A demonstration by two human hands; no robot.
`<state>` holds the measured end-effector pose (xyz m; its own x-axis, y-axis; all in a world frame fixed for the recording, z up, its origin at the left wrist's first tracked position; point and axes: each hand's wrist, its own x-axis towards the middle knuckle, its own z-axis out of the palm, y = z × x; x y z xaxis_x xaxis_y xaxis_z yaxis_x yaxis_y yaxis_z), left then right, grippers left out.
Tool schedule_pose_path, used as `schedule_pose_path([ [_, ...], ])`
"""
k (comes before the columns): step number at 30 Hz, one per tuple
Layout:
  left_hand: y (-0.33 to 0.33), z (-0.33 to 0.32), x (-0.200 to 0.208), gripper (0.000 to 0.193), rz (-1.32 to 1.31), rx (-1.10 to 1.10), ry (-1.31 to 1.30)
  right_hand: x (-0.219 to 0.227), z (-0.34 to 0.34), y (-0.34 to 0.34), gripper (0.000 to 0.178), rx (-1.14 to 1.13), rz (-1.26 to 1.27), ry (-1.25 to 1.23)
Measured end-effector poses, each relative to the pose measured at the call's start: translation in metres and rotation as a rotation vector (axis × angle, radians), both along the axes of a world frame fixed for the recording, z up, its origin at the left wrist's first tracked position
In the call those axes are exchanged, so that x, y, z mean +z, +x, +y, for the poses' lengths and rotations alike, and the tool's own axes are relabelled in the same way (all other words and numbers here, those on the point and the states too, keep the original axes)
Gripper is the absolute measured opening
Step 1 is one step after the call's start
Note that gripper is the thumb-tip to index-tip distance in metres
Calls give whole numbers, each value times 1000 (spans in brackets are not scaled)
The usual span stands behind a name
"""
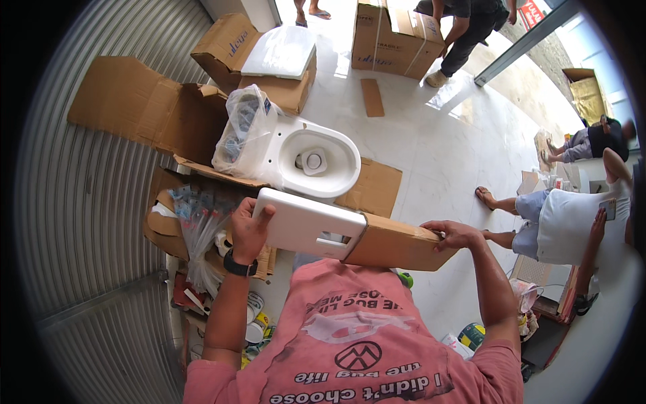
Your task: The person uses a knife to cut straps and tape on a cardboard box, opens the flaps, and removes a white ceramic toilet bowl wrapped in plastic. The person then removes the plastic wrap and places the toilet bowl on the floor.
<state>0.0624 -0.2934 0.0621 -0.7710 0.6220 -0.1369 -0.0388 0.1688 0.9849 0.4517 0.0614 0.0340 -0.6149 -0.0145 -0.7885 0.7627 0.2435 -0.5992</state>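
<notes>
A white toilet tank lid (299,219) with a rectangular slot sticks halfway out of a flat cardboard box (393,244) in front of my chest. My left hand (249,225), with a black watch at the wrist, is closed around the lid's left end, thumb on top. At the other end, my right hand (457,236) grips the box, its fingers over the far edge. Just beyond stands a white toilet bowl (319,128), its seat off and its tank part (243,128) wrapped in clear plastic.
Opened cardboard (134,101) lies left, by a ribbed shutter (94,222). A white seat cover (279,52) rests on a carton. Bagged plastic fittings (205,222) sit near my left arm. At the far side a person handles a strapped carton (397,40); others are at right.
</notes>
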Motion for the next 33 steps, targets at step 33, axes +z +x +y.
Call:
schedule_pose_path([
  [33,89,56,143,12,1193,-783,327,-179,-52,-68,39,-797,583,583],
])
